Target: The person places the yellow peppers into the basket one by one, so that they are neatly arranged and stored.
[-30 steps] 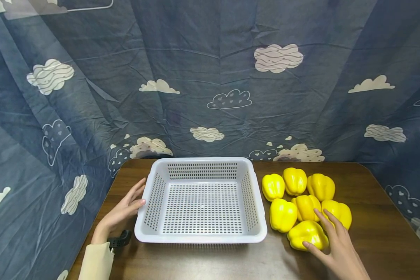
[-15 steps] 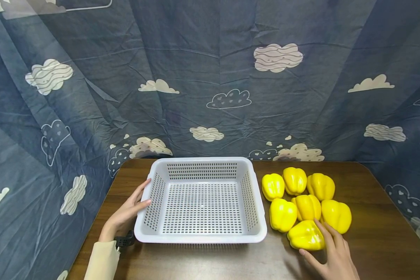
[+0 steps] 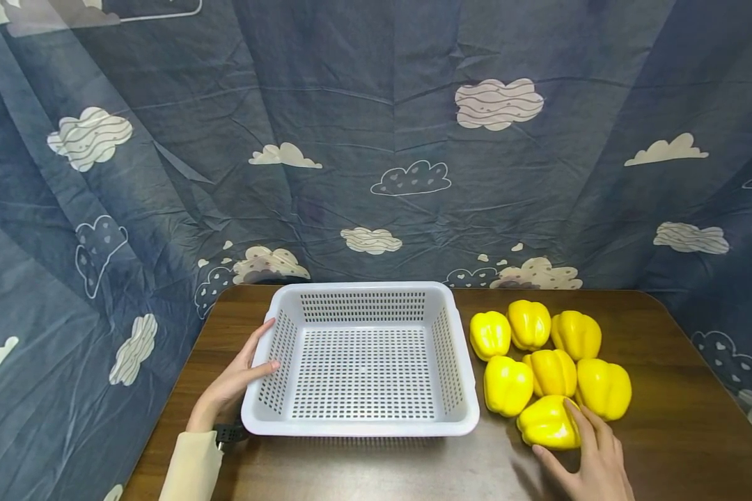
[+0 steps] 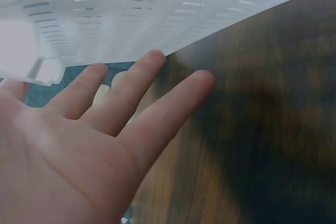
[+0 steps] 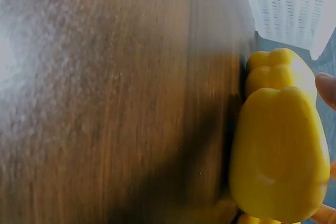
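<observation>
A white perforated plastic basket (image 3: 363,426) sits on the table. At its left side is my left hand (image 3: 232,386), thumb over the rim and fingers outside the wall. In the left wrist view the fingers (image 4: 142,100) are straight and spread beside the basket wall (image 4: 121,30). To the right, several yellow bell peppers lie grouped. My right hand (image 3: 592,456) is at the nearest bell pepper (image 3: 548,423), its fingertips at the pepper's right end and its thumb on the near side. The right wrist view shows that pepper (image 5: 278,156) close up, with only fingertips visible at the edge.
Behind the nearest pepper lie other yellow bell peppers, including one at the back (image 3: 529,324) and one at the right (image 3: 604,390). The brown wooden table (image 3: 683,431) ends at a dark blue cloud-patterned cloth (image 3: 413,223).
My left hand has moved right, bringing its thumb over the basket rim. My right hand has shifted slightly left and lower around the nearest pepper. The basket and peppers stay in place.
</observation>
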`<action>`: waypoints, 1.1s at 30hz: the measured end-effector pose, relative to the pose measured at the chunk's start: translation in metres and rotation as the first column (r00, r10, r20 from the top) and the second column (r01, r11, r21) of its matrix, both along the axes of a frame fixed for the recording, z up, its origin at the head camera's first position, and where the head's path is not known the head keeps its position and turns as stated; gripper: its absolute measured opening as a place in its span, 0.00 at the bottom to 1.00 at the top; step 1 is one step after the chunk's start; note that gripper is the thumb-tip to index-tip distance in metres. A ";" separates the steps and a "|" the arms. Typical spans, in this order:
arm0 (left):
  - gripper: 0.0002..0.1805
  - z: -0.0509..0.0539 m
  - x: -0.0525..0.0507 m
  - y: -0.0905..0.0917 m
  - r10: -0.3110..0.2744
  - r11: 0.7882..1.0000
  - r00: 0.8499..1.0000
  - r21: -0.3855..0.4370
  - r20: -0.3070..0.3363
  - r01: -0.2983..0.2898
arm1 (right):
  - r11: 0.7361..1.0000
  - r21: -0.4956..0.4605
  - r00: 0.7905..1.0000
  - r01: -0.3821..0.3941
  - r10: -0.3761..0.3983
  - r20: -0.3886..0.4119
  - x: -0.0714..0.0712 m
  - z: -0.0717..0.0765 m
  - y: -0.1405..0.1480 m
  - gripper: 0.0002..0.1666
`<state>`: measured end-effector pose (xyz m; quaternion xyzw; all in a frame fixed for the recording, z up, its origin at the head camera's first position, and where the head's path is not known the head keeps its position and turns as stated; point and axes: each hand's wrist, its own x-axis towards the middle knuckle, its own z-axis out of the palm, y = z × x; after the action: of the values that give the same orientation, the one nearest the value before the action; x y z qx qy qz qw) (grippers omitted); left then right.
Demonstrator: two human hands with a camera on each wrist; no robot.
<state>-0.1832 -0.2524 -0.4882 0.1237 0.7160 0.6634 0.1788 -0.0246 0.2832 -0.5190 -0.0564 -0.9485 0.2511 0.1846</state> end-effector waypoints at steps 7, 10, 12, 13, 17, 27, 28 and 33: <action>0.46 -0.004 -0.001 0.002 0.004 0.999 1.000 0.050 0.018 -0.005 | 1.000 -0.028 1.000 0.011 -0.012 -0.020 -0.005 -0.006 -0.003 0.55; 0.46 -0.003 -0.002 0.004 -0.008 0.998 0.999 0.070 0.034 0.006 | 0.999 -0.041 0.998 0.008 -0.011 -0.058 -0.007 -0.008 -0.004 0.55; 0.47 -0.003 -0.003 0.005 -0.012 0.997 0.999 0.079 0.043 0.008 | 0.999 -0.042 0.997 0.017 -0.020 -0.072 -0.009 -0.009 -0.005 0.56; 0.47 -0.003 -0.003 0.005 -0.014 0.996 0.999 0.084 0.047 0.010 | 0.999 -0.042 0.997 0.024 -0.027 -0.072 -0.010 -0.010 -0.005 0.56; 0.47 -0.003 -0.003 0.006 -0.026 0.995 0.998 0.102 0.061 0.020 | 0.996 -0.058 0.996 0.061 -0.065 -0.062 -0.012 -0.010 -0.008 0.57; 0.48 -0.003 -0.005 0.001 -0.065 0.991 0.995 0.125 0.072 0.055 | 0.992 -0.116 0.985 0.051 -0.069 -0.159 -0.016 -0.019 -0.011 0.60; 0.48 -0.003 -0.005 0.001 -0.067 0.990 0.995 0.125 0.072 0.058 | 0.991 -0.126 0.983 0.037 -0.059 -0.176 -0.017 -0.019 -0.010 0.60; 0.47 -0.003 -0.004 0.001 -0.053 0.991 0.996 0.123 0.074 0.044 | 0.990 -0.138 0.972 -0.021 -0.012 -0.233 -0.017 -0.018 -0.006 0.58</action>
<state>-0.1875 -0.2509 -0.4907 0.1260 0.6635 0.7055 0.2147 -0.0415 0.2772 -0.5370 -0.0369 -0.9004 0.3223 0.2899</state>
